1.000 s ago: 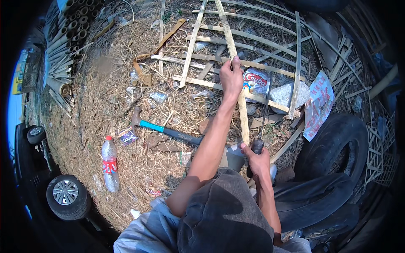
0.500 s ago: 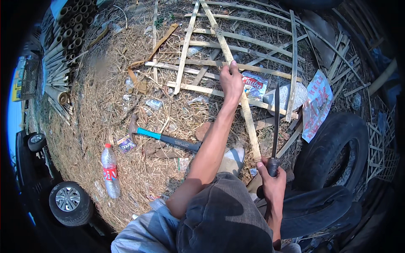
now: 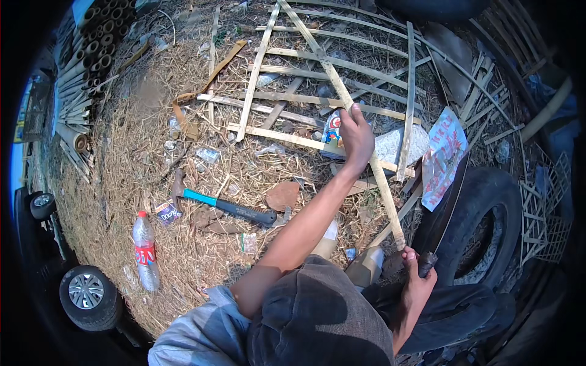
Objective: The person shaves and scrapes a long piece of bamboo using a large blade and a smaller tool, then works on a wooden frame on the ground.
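Observation:
A long, pale bamboo strip (image 3: 388, 198) slants from the top of the view down toward me. Around its middle my left hand (image 3: 357, 137) is closed, with the thumb lying along it. My right hand (image 3: 420, 279) grips the dark handle of a machete (image 3: 450, 210), whose long blade points up and to the right, over the tire's edge. The right thumb and fingertip are at the strip's near end; whether they pinch it I cannot tell. Beyond my left hand lies a lattice of crossed bamboo strips (image 3: 409, 91) on the ground.
A claw hammer (image 3: 229, 207), a plastic bottle (image 3: 144, 247) and a reddish stone (image 3: 282, 196) lie on the straw at left. An old tire (image 3: 448, 241) stands close at right, beside a white printed sack (image 3: 444, 160). Bamboo poles (image 3: 72, 82) are stacked far left.
My right hand has shifted right and down, and the machete blade now leans right instead of standing nearly upright. The strip's near end and my left hand have moved right and down.

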